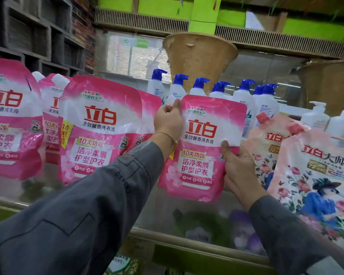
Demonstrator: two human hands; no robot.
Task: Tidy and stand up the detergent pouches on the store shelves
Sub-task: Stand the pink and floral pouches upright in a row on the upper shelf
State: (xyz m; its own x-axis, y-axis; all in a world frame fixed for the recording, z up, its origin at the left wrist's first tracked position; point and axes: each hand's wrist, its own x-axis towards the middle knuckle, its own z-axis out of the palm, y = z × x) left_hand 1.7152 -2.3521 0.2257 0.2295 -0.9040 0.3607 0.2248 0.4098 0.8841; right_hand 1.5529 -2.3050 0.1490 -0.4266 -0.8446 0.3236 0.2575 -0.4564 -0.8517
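Gripping the pink detergent pouch (203, 147) from both sides, the person holds it upright with a slight tilt in front of the shelf (197, 248). It sits in the gap between the pink row on the left and the floral pouches (316, 175) on the right, and its base appears to hang clear of the shelf board. The left hand (168, 120) has its fingers curled, pinching the top left corner just beside the white spout cap. The right hand (238, 171) clasps the lower right edge, thumb laid across the front and fingers hidden behind. The pouch looks like glossy soft film filled with liquid, so it will likely sag, slosh and bulge, and feel fairly heavy and a little slippery. The stiffer sealed seam by the spout and the lower side near the gusset seem the safest holds, and a flattened base should let it stand. Five pink pouches show in all, counting the held one: four other pink pouches (99, 128) stand or lean at the left, two of them half hidden behind the front ones. Two floral pouches are in view. Behind stand seven blue-capped pump bottles (244, 100), as far as the overlap allows counting, and two white pump bottles (316, 116).
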